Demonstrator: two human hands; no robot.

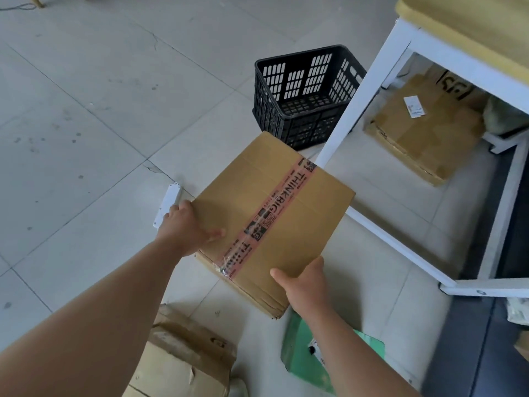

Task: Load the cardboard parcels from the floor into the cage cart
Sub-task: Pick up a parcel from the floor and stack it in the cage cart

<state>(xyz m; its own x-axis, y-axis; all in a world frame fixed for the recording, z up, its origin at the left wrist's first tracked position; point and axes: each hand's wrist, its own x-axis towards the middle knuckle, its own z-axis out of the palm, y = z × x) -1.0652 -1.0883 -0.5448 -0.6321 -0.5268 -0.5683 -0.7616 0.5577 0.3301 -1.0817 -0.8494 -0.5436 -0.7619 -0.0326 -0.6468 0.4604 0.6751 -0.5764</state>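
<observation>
Now both hands (189, 224) (303, 282) grasp the taped parcel (274, 222), black crate (306, 96) just beyond.

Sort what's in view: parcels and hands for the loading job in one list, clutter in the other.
Job: taped cardboard parcel, held by left hand and right hand; battered parcel on the floor; parcel under the white frame.

Clutter: black plastic crate; green mailer bag; white flat object.

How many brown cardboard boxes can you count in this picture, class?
3. One brown cardboard box with pink printed tape is gripped between the left hand and right hand. A crumpled one lies bottom left. A labelled one sits under the white-framed table. Others may be hidden.
</observation>
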